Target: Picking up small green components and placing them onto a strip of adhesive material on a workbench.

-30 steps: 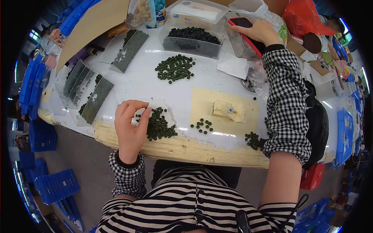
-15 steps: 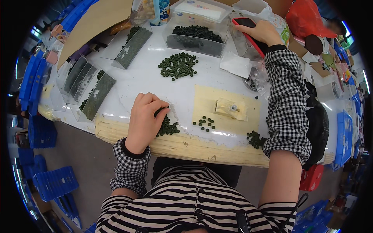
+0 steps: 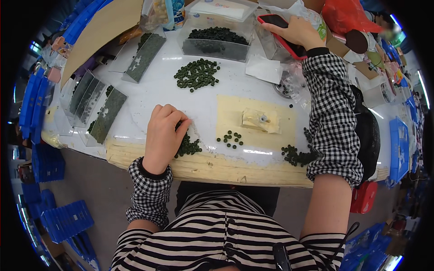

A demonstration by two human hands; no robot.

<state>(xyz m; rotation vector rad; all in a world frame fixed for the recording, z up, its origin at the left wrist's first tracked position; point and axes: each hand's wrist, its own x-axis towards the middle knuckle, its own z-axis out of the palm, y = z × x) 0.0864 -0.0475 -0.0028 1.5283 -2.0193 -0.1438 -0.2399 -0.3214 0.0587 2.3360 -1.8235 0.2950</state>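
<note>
My left hand [image 3: 162, 139] is closed in a pinch at the table's near edge, just above a small pile of dark green beads [image 3: 189, 148]. What its fingertips hold, if anything, is hidden. At the back right, my right hand [image 3: 302, 32] grips a phone [image 3: 288, 39] in a red case, with the thumb lying over its dark screen. Between the arms a small block wrapped in yellowish tape [image 3: 253, 120], with a metal piece on top, sits on a yellow sheet [image 3: 228, 108]. Several loose beads [image 3: 230, 139] lie in front of the block.
A larger bead heap [image 3: 196, 74] lies mid-table, before a clear bin of beads [image 3: 216, 49]. Clear trays [image 3: 107, 116] stand at the left. Another bead pile [image 3: 297, 157] is by my right sleeve. White paper [image 3: 263, 69] and a black bag [image 3: 367, 135] are on the right.
The whole view has shifted slightly, so the table appears a little further left. My left hand stays pinched by the bead pile; my right hand keeps hold of the phone.
</note>
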